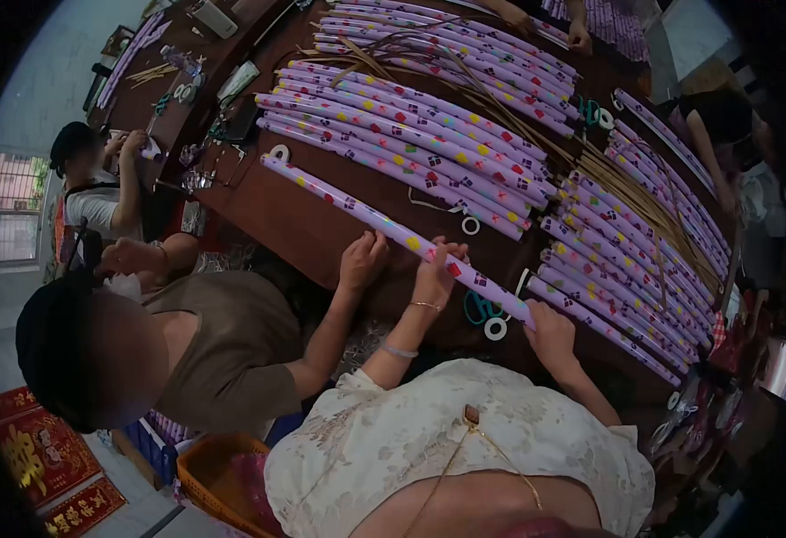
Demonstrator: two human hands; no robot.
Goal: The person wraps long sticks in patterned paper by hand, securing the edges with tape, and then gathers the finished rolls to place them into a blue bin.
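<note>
A long tube wrapped in lilac patterned paper (pixel 357 204) lies slantwise on the dark brown table (pixel 294 224). My left hand (pixel 435 273), with a bracelet on its wrist, grips the tube near its near end. My right hand (pixel 550 334) holds the very end of the same tube. A co-worker's hand (pixel 362 258) presses on the tube just left of my left hand. Teal scissors (pixel 477 309) and a white tape roll (pixel 495 329) lie under the tube between my hands.
Several finished lilac tubes (pixel 411 134) lie in rows across the table, with more at the right (pixel 626 269). Thin bamboo strips (pixel 608 179) cross them. Another tape roll (pixel 471 225) lies nearby. A co-worker in an olive shirt (pixel 223 350) sits at my left; other people work farther off.
</note>
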